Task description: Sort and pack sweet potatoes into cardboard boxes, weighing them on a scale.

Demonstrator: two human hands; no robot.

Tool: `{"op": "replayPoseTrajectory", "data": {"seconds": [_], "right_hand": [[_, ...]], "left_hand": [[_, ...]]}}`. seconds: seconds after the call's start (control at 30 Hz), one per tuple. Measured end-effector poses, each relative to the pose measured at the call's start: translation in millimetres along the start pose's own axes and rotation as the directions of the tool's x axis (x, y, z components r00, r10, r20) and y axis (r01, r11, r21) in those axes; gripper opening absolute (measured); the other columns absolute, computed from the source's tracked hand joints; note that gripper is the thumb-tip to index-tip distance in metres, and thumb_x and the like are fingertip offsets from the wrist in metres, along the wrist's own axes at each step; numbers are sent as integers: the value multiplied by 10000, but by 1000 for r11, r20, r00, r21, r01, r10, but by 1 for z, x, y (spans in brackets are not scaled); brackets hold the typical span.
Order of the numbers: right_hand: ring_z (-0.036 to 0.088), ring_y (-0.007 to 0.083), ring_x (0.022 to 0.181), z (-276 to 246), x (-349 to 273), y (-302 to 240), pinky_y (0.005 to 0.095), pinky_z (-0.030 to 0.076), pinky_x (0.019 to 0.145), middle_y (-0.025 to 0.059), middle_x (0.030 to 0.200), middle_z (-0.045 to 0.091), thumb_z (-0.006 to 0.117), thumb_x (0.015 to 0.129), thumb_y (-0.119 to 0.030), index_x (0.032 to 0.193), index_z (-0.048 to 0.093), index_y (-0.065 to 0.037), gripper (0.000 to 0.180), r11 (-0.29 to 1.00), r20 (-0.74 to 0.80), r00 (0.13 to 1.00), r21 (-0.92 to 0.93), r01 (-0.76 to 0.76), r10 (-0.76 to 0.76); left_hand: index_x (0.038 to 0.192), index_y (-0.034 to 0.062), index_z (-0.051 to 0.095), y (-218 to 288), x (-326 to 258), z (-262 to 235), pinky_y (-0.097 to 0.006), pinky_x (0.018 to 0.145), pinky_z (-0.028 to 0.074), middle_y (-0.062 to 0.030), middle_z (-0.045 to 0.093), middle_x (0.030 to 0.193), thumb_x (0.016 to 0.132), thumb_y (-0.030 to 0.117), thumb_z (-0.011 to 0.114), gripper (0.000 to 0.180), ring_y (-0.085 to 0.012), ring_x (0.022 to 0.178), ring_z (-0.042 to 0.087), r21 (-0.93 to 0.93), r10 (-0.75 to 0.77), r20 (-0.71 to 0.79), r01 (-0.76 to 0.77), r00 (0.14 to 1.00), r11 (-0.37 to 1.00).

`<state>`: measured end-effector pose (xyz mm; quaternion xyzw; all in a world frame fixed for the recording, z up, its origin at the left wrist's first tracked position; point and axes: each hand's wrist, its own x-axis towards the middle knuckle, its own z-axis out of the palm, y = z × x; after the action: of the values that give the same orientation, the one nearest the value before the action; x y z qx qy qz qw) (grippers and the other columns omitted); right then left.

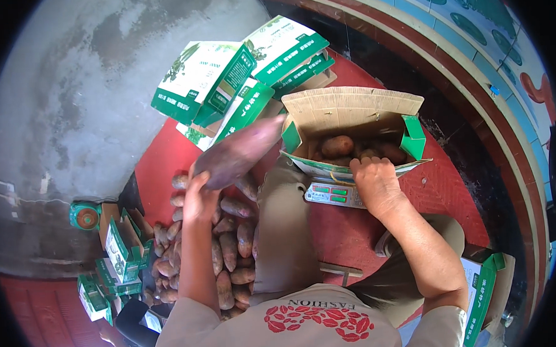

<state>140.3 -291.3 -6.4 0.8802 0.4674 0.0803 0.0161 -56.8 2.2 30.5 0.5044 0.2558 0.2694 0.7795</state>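
Note:
My left hand [198, 200] is closed round one end of a large purplish sweet potato [243, 151], raised above the floor left of an open carton. That carton [343, 102] has brown cardboard inside and green outer flaps, and several brownish sweet potatoes [337, 147] lie in it. The fingers of my right hand [376, 180] curl over the carton's near wall, with their tips hidden inside. Beneath the carton, a scale [334, 194] shows its panel with lit green displays. Many reddish-brown sweet potatoes [229, 248] are heaped on the floor left of my leg.
Green and white cartons [202, 77] are stacked on the red floor covering [159, 155] at the far left. More cartons [123, 251] stand at the left by a small green fan-like thing [84, 216]. Another carton [485, 295] is at my right. Part of another person's arm [114, 339] shows lower left.

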Motion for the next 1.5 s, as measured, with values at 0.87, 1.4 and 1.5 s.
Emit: {"op": "replayPoseTrajectory", "data": {"seconds": [0.87, 1.4, 1.5], "right_hand": [[583, 206, 863, -16, -19, -1, 327, 460, 765, 81, 912, 589, 590, 761, -143, 1075, 582, -55, 326, 995, -41, 999, 93, 27, -23], [587, 197, 845, 1, -19, -15, 341, 452, 771, 66, 887, 601, 583, 759, -149, 1109, 577, -50, 365, 995, -130, 991, 96, 24, -11], [578, 212, 840, -3, -19, -16, 345, 457, 795, 79, 879, 580, 564, 746, -121, 1187, 559, -30, 451, 994, -128, 992, 102, 29, -16]], "left_hand": [[1284, 43, 433, -120, 77, 219, -417, 1021, 373, -211, 486, 1281, 731, 177, 727, 640, -359, 1210, 455, 757, 174, 568, -594, 804, 272], [1198, 8, 499, -123, 40, 136, -453, 1003, 348, -211, 478, 1256, 894, 217, 564, 375, -365, 1182, 454, 767, 635, 350, -600, 689, 227], [1201, -3, 493, -124, 45, 131, -455, 998, 351, -216, 475, 1260, 903, 222, 553, 378, -379, 1181, 454, 768, 633, 320, -584, 706, 263]]}}
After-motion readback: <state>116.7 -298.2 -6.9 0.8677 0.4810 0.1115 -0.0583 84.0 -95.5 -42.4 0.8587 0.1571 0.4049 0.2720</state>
